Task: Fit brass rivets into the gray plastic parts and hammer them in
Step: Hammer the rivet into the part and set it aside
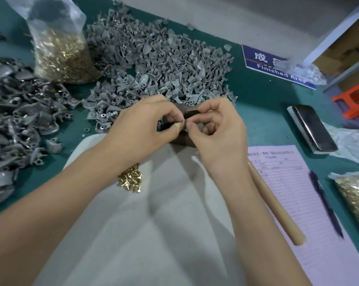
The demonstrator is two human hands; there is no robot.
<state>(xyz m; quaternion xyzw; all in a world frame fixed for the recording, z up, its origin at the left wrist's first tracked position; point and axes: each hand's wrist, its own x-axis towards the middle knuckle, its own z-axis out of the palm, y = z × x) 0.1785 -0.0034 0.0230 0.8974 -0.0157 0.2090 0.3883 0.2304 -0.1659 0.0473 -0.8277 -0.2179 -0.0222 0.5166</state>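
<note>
From the head camera, both hands meet just above a dark block [184, 129] at the far edge of the pale cloth [153, 223]. The left hand [141, 129] and right hand [217, 131] have fingertips pinched together on something small between them, probably a gray part taking a rivet, but it is too hidden to name or to tell its long axis. The next supplies lie to the left: loose brass rivets [131, 178] sit on the cloth just near of the left wrist, so that hand is nearer them, and the big heap of gray plastic parts [153, 62] lies just beyond both hands. The hammer handle [277, 205] lies right of the right forearm, running near to far. A clear bag [58, 48] at far left holds brass rivets; another bag [354, 195] at the right edge holds more.
</note>
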